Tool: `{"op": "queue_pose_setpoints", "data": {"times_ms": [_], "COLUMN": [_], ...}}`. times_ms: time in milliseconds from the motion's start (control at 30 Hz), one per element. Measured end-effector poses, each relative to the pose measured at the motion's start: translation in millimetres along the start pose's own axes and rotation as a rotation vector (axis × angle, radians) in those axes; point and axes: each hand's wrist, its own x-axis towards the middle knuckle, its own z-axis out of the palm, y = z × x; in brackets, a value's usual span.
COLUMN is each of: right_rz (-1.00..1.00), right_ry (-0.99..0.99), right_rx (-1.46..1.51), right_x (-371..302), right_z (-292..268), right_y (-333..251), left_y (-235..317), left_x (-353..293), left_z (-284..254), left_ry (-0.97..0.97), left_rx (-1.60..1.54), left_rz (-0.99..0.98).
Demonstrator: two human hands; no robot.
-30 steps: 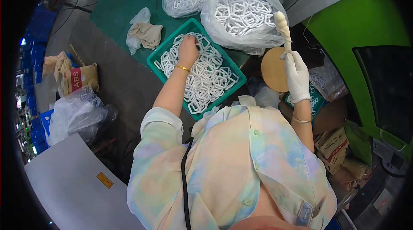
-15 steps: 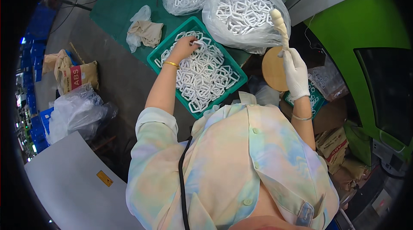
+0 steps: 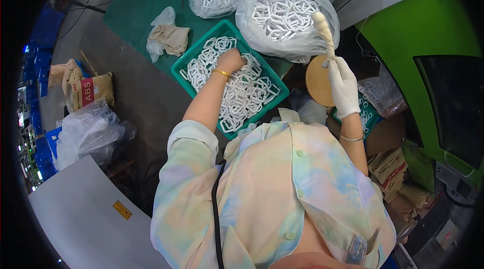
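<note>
My bare left hand (image 3: 231, 61) reaches into a green plastic basket (image 3: 181, 75) heaped with white plastic links (image 3: 237, 100). Its fingers curl closed at the links near the basket's far side; how many it grips is hidden. My right hand (image 3: 344, 90) wears a white glove and is raised to the right of the basket. In its closed fingers stands a cream-coloured, knobbly stick-shaped tool (image 3: 323, 31), thick end up; the glove covers its lower part.
Two clear bags (image 3: 242, 22) (image 3: 196, 9) of white links stand on the green table (image 3: 133, 17), beside a crumpled beige cloth (image 3: 174, 39). A round wooden stool top (image 3: 317, 82) sits below my right hand. Right stands a green machine (image 3: 398, 27); left, a grey panel (image 3: 85, 208).
My left hand has moved right and slightly nearer within the basket, its fingers lower among the links. My right hand and the tool have shifted slightly left.
</note>
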Motion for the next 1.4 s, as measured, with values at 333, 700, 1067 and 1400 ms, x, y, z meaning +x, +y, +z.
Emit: {"op": "queue_pose_setpoints", "data": {"times_ms": [333,700,1067,1400], "right_rz": [-0.044,0.062,-0.006,-0.134], "right_ry": [-0.002,-0.297,-0.302,-0.077], "right_rx": [-0.050,-0.021,-0.028,0.188], "right_x": [-2.3,-14.2,-30.7,-12.6], "right_z": [-2.1,32.0,53.1,61.7], "right_y": [-3.6,-22.1,-25.1,-55.2], "left_y": [-26.6,49.7,121.0,149.8], "left_x": [-25.9,-99.6,-127.4,-143.5], "left_z": [-2.9,-51.7,-78.6,-49.2], "left_ry": [0.128,0.361,0.852,-0.243], "left_rx": [-0.186,-0.952,-0.566,-2.178], "left_rz": [0.190,0.436,0.584,0.211]}}
